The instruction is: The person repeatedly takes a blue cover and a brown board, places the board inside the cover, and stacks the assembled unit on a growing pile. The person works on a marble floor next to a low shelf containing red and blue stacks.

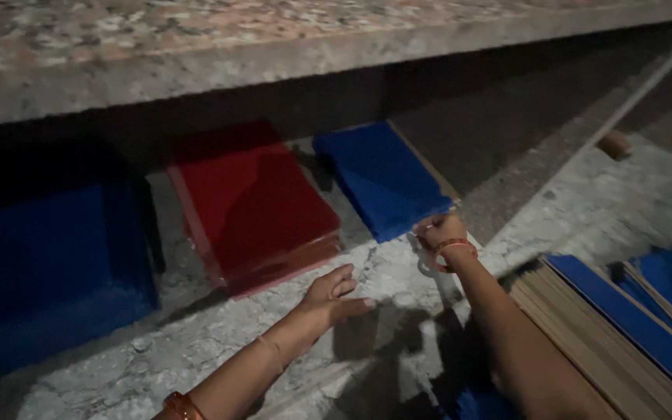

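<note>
Blue board lies flat on the speckled stone floor in the upper middle of the frame, partly tucked under the stone bench that crosses the top. The right hand sits at its near right corner, fingers curled in as if pinching the edge, though the dim light hides the grip itself, so I cannot tell whether it truly holds the board. A red bangle rings that wrist, and the forearm runs straight up from the lower right. The left hand rests loose on the floor at centre, fingers spread and empty, just short of the red board beside the blue one.

Handling such a thin panel well probably calls for a firm hold on the corner, lifting the edge slightly off the rough floor so it does not scrape, while the free hand steadies the body. A stack of boards leans at lower right; another blue stack sits in shadow at left.
</note>
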